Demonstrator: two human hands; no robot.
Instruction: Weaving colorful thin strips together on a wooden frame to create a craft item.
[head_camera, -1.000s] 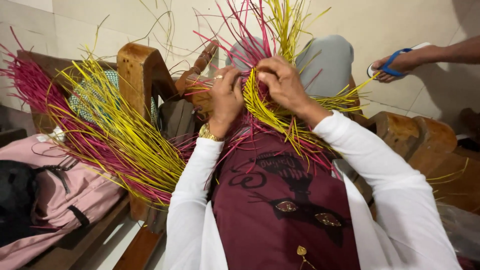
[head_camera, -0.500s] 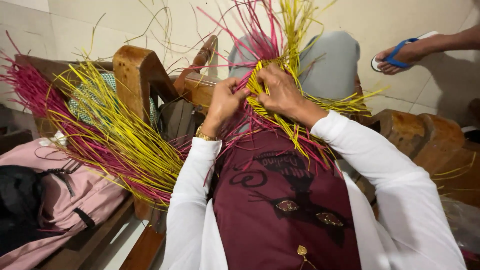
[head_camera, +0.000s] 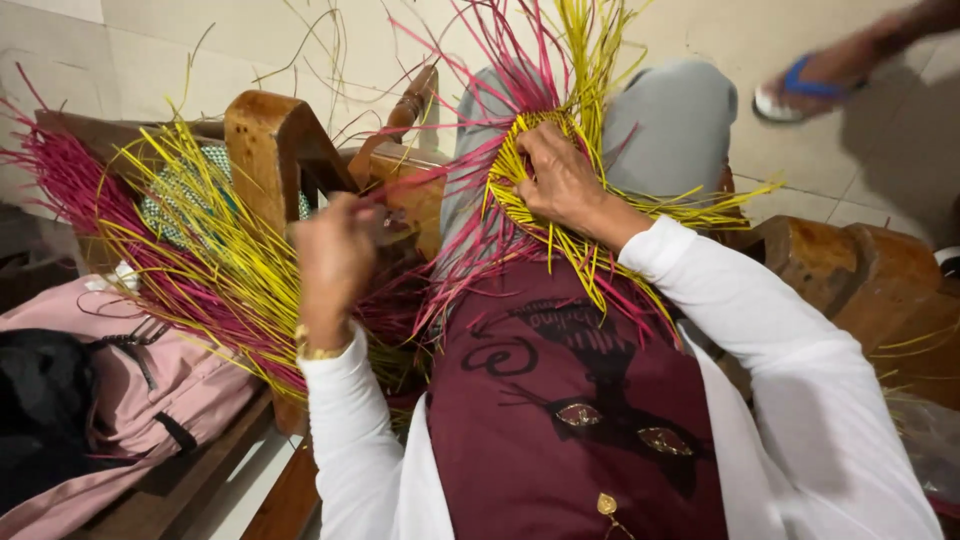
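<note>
Premises appear to be a domestic room used for handcraft. Evidence: pale tiled floor (head_camera: 800, 190) and plain light wall (head_camera: 150, 50); heavy wooden chairs (head_camera: 275, 150) with carved arms, of household type; a pink backpack (head_camera: 150, 390) resting on one seat; loose bundles of yellow and pink strips (head_camera: 210, 270) lying over the furniture; a second person's foot in a blue sandal (head_camera: 805, 90) on the floor nearby.

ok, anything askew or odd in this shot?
Nothing damaged or spilled. The loose pink and yellow strips fan untidily across the wooden bench arm, which suits weaving. The left hand is motion-blurred; the right hand presses the woven piece.
</note>
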